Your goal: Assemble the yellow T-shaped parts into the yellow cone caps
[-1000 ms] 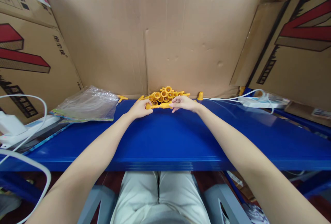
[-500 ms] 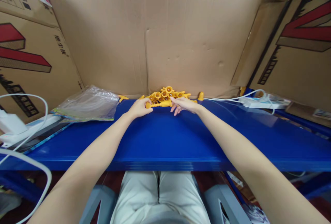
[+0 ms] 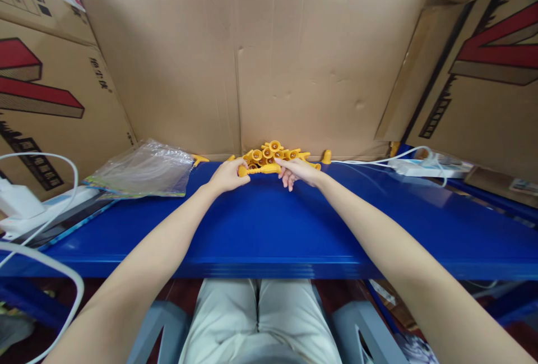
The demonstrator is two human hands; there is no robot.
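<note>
Between my two hands lies a long yellow plastic piece with a ridged stem (image 3: 263, 169), held level just above the blue tabletop. My left hand (image 3: 228, 175) pinches its rounded left end. At the other end, the thumb and fingers of my right hand (image 3: 297, 172) close on the thicker part, with the lower fingers curled loosely. Right behind is a heap of yellow cup-ended plastic pieces (image 3: 274, 146), partly hidden by my hands. A single yellow cap-like piece (image 3: 327, 156) stands to the right of the heap, and a yellow T-shaped piece (image 3: 200, 159) lies to the left.
A cardboard panel (image 3: 319, 67) rises behind the blue table (image 3: 269, 229). Clear plastic bags (image 3: 147, 170) lie on the left. White power strips with cables sit at the left and the right (image 3: 432, 167). Large printed cartons (image 3: 50, 106) flank both sides.
Both hands and the yellow piece have shifted very slightly to the right. The fingers of my right hand have curled in a little more around its end.
</note>
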